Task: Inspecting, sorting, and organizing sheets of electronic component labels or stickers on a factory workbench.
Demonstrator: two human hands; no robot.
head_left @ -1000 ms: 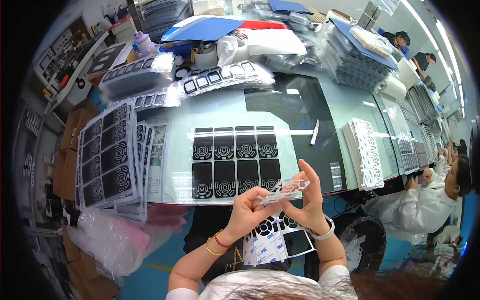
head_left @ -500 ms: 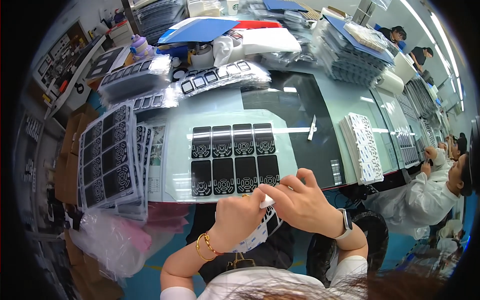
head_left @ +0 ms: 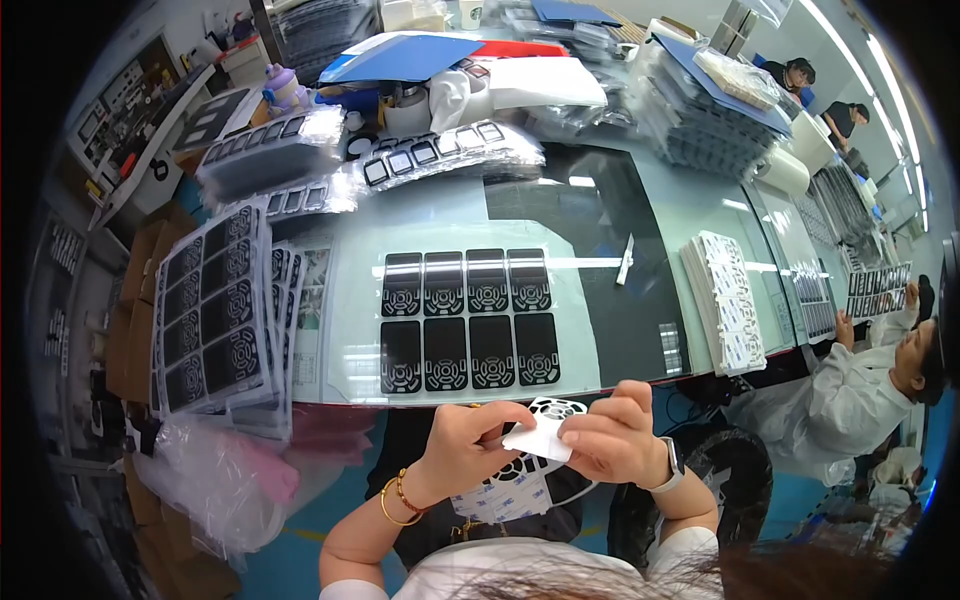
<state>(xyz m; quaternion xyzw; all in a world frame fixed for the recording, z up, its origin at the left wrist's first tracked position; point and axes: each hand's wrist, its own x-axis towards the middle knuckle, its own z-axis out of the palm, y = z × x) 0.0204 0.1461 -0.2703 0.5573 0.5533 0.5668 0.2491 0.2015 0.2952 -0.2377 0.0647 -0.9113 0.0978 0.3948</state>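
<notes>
Just in front of the table's edge, my left hand (head_left: 470, 445) and my right hand (head_left: 614, 440) are both closed with a die-cut adhesive sheet (head_left: 505, 500) between them. Its plain white flap (head_left: 541, 441) is folded over and pinched by my fingers from both sides. Black ring-shaped cut-outs show above and below the flap, and the lower part with blue print hangs over my lap. Beyond my hands, a clear sheet on the table carries two rows of black panels (head_left: 447, 352) with ring-shaped patterns.
A stack of black-panel sheets (head_left: 210, 310) overhangs the table at left. To the right lie a white utility knife (head_left: 625, 260) on a dark mat and a pile of white adhesive sheets (head_left: 728, 300). Packed trays (head_left: 440, 155) line the back. A co-worker (head_left: 840, 385) sits at right.
My hands have moved a little lower and apart. The small white edge between them is now a broad, flat flap, with more of the sheet visible. The co-worker now holds up a patterned sheet.
</notes>
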